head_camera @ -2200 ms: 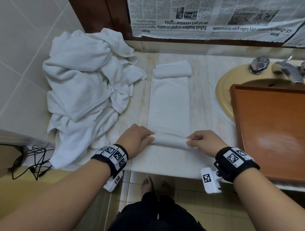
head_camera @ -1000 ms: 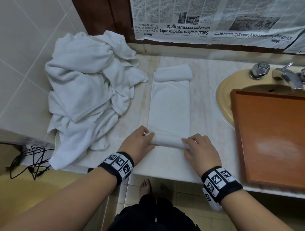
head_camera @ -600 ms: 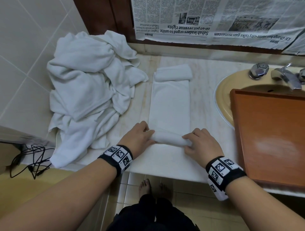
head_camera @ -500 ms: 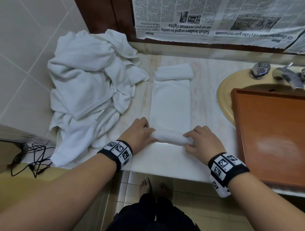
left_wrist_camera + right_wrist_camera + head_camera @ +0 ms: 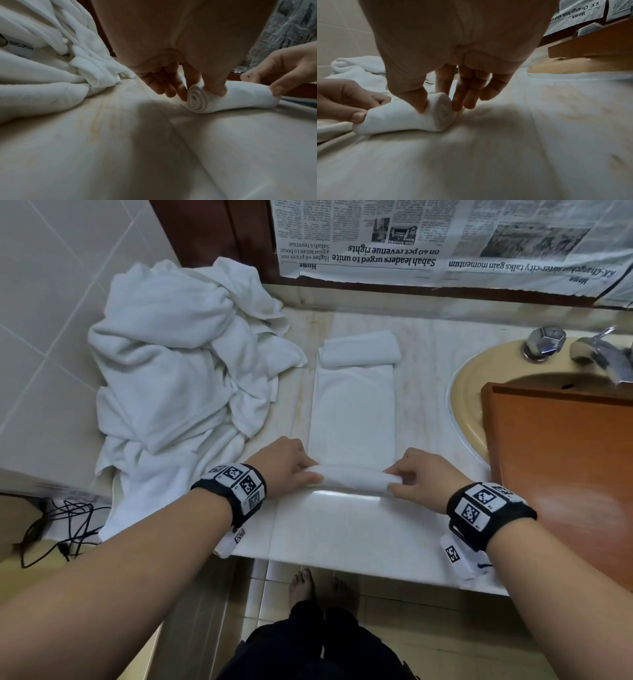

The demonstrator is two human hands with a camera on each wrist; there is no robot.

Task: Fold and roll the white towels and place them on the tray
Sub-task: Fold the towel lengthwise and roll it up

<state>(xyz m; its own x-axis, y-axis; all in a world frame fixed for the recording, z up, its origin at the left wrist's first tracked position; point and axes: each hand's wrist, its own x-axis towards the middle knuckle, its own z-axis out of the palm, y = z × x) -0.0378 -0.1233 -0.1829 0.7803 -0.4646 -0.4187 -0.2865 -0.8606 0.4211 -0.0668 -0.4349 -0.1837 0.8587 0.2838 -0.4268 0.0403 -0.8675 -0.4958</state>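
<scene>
A narrow folded white towel (image 5: 352, 412) lies lengthwise on the marble counter, its near end wound into a roll (image 5: 352, 479). My left hand (image 5: 291, 467) pinches the roll's left end (image 5: 197, 100) between thumb and fingers. My right hand (image 5: 416, 479) pinches the right end (image 5: 441, 111) the same way. A finished small roll (image 5: 359, 349) rests at the towel's far end. The brown tray (image 5: 561, 474) sits on the basin to the right, with nothing on the part I see.
A big heap of loose white towels (image 5: 171, 371) fills the counter's left side against the tiled wall. A yellow basin (image 5: 466, 405) with chrome taps (image 5: 544, 340) lies under the tray. Newspaper (image 5: 445, 241) covers the back wall. Black cables (image 5: 58, 525) hang at lower left.
The roll has travelled a little away from me along the towel and grown thicker. Both hands moved forward with it and now pinch its ends.
</scene>
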